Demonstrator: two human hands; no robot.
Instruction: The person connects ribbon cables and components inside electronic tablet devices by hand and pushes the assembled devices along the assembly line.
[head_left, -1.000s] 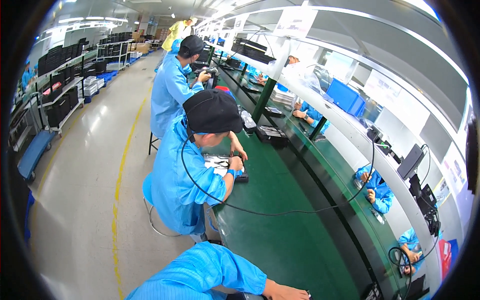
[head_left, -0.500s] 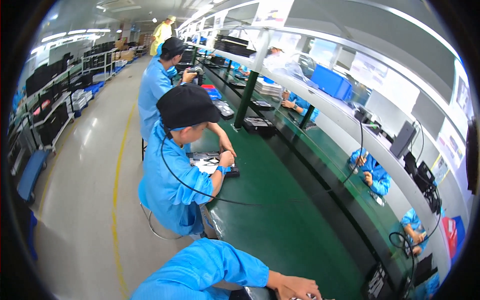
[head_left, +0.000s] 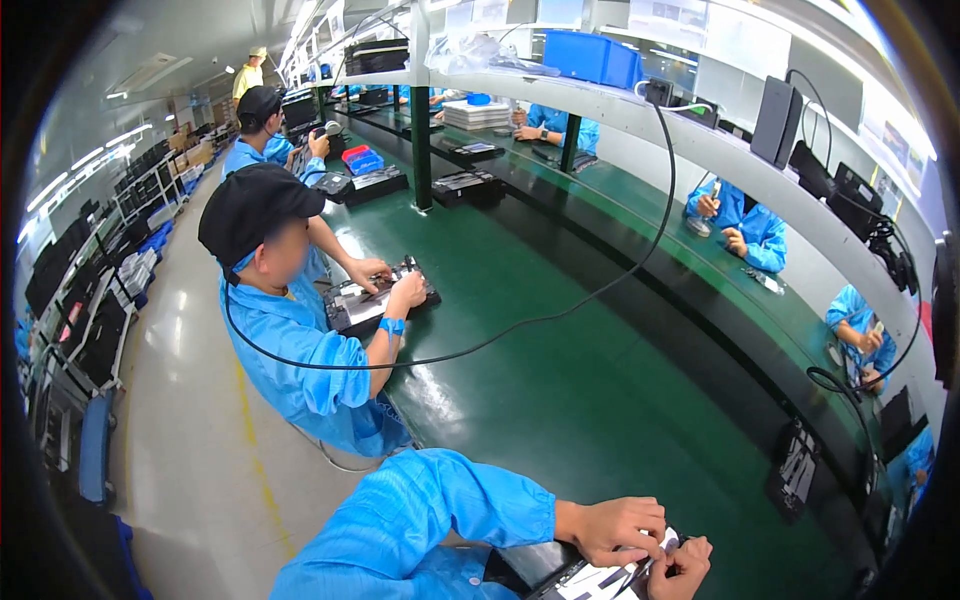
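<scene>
At the bottom centre of the frame my left hand (head_left: 615,528) lies curled, fingers bent down, over the flat dark device with pale inner parts (head_left: 600,580) that sits on the green worktop (head_left: 560,400) right at the lower edge; my right hand (head_left: 682,565) is closed in a pinch just beside it, though I cannot tell what it grips, if anything. Most of the device is cut off by the frame, so I am working nearly blind there, and I judge a slip could scratch or nudge a part loose. The black cable (head_left: 560,315) sagging across the worktop from the upper shelf hangs well apart, yet a snagged sleeve could drag it.
</scene>
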